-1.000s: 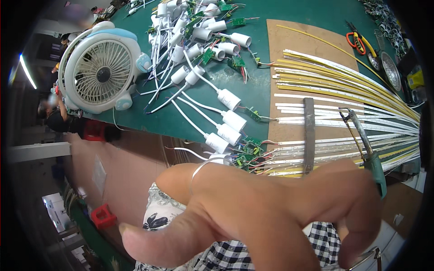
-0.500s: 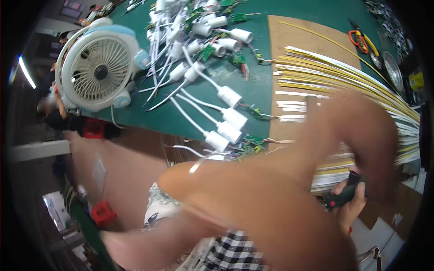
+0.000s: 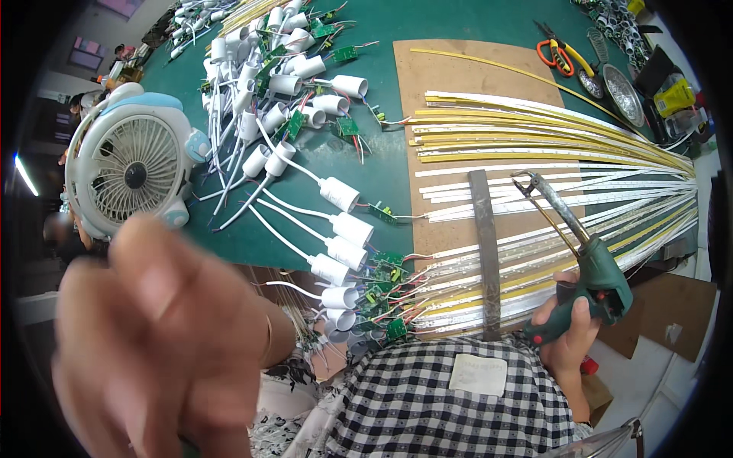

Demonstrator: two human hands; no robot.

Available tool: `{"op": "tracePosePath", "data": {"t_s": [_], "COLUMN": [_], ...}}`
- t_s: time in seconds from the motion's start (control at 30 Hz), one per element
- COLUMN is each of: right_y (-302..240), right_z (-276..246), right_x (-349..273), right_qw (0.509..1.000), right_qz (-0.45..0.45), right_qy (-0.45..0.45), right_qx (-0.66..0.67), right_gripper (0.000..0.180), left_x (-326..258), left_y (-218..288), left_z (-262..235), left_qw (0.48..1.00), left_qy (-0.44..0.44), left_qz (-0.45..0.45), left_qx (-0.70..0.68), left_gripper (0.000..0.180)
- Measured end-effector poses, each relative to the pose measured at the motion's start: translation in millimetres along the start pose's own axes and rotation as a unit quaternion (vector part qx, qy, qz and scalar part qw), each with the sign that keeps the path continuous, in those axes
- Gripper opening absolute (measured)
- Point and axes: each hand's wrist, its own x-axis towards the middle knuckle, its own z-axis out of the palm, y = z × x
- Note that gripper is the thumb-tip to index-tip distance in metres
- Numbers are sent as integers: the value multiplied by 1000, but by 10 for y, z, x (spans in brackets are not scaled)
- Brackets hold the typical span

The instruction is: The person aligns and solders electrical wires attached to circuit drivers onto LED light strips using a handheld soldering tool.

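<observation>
My right hand point(image 3: 569, 336) is wrapped round the grip of a green soldering gun point(image 3: 607, 278), whose metal tip points up and away over the strips. Below that tip lie many thin white and yellow LED strips point(image 3: 450, 273) on a brown board, with a dark flat bar point(image 3: 485, 252) across them. Small green circuit boards point(image 3: 388, 275) join the strips' near-left ends by wires to white lamp sockets point(image 3: 330, 269). My left hand point(image 3: 160, 343) is raised close at the lower left, smeared by motion. Its fingers look bent, but whether they hold anything is unclear.
A white and blue fan point(image 3: 134, 172) stands at the left. More sockets with cables point(image 3: 244, 91) are heaped behind on the green table point(image 3: 382, 168). Orange-handled pliers point(image 3: 555, 57) and a round metal dish point(image 3: 623, 93) lie far right. A checked cloth point(image 3: 412, 397) covers my lap.
My left arm, which crossed over the strips, has swung back to the lower left, uncovering the strips and bar. The soldering gun, partly hidden before, shows fully in my right hand. The view has shifted.
</observation>
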Motion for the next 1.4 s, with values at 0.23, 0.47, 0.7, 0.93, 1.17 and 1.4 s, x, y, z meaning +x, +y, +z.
{"op": "tracePosePath", "data": {"t_s": [0.23, 0.47, 0.7, 0.93, 1.17, 1.4], "right_y": [2, 27, -27, -25, 9, 29], "right_z": [-23, -30, 34, 36, 44, -13], "right_x": [17, 18, 24, 56, 43, 24], "right_qw": [999, 999, 998, 998, 996, 993], "right_qz": [11, 41, 47, 66, 82, 107], "right_qy": [45, 2, 33, -10, -38, -57], "right_qx": [21, 19, -8, 6, 11, -2], "right_gripper": [50, 52, 50, 59, 62, 68], "left_x": [-639, -835, -815, -796, -898, -932], "left_y": [-1062, -1426, -1442, -953, -970, -587], "left_z": [-633, -639, -580, -77, -142, 332], "left_qw": [783, 786, 836, 759, 766, 751], "left_qy": [-429, -469, -269, -408, -412, -471], "left_qz": [-160, -137, -444, -408, -364, -341], "left_qx": [421, 379, 181, 301, 334, 314], "left_gripper": [47, 35, 20, 8, 12, 14]}}
